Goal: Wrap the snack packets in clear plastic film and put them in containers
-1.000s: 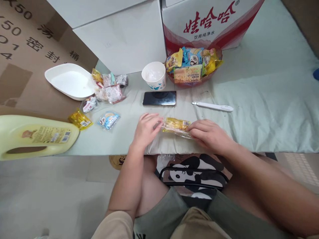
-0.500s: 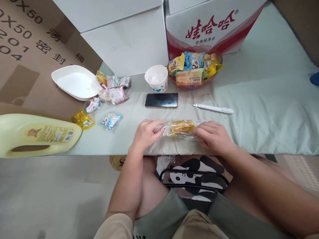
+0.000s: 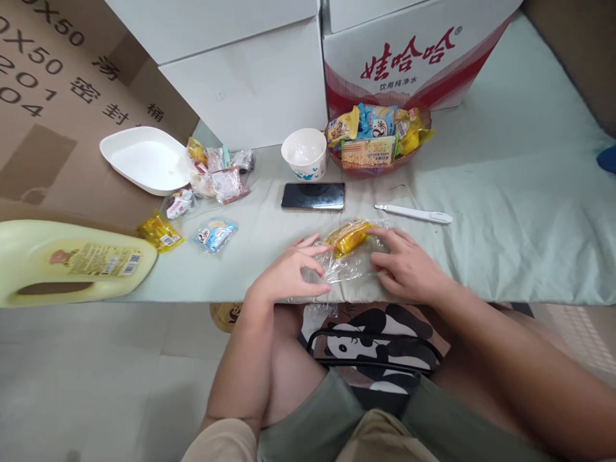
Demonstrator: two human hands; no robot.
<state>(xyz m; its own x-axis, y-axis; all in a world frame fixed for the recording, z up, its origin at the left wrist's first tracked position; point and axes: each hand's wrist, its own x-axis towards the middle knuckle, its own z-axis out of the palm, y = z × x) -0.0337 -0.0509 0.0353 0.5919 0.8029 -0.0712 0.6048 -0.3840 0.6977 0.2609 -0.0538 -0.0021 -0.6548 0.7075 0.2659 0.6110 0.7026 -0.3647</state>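
A yellow snack in a clear wrapper (image 3: 349, 247) lies at the near edge of the pale green cloth. My left hand (image 3: 291, 276) pinches the wrapper's left side with thumb and fingers. My right hand (image 3: 407, 266) grips its right side, fingers spread over the plastic. The wrapper looks pulled wide between both hands, with the yellow piece at its far end. A black phone (image 3: 312, 196) and a white knife-like tool (image 3: 414, 213) lie just beyond the hands.
A white cup (image 3: 304, 153) and a red bowl (image 3: 376, 168) full of snack packets stand at the back. Loose packets (image 3: 214, 234), a white dish (image 3: 144, 159) and a yellow jug (image 3: 72, 263) lie left. Cardboard boxes (image 3: 409, 58) line the back.
The wrapper has been pulled apart and spread wider. The yellow snack has turned and shifted away from me. My left hand has slid nearer, fingers now more extended.
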